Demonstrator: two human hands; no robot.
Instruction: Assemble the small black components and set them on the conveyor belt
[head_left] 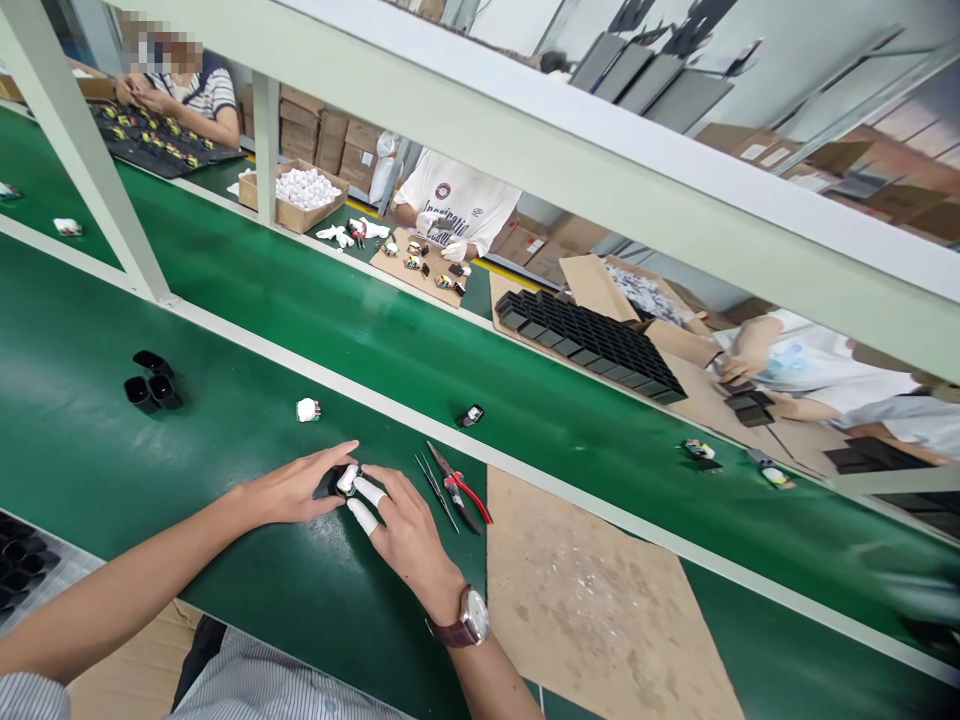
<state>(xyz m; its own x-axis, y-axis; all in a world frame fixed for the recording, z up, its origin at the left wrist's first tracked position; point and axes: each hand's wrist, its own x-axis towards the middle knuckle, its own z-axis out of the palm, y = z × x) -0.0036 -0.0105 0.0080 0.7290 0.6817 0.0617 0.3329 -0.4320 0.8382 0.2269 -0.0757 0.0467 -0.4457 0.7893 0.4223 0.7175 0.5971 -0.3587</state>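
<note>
Between my hands is a small black housing [335,484] with a white-topped part [348,480] in its opening. My left hand [304,487] curves around the housing's left side, thumb and fingers gripping it. My right hand [397,517] wears white covers on its thumb and a finger; these fingertips press at the white part's right edge. Up and to the left on the green table lies another white-topped part [307,409]. Three black housings [154,385] are grouped farther left. Right of my hands are tweezers [437,490] and red-handled pliers [459,487].
A cardboard sheet [592,590] covers the table at right. Beyond a pale rail [360,395], a green conveyor [390,340] carries a black housing [471,415] and small assemblies [700,454]. Several people work across it. A metal frame [124,170] stands at left.
</note>
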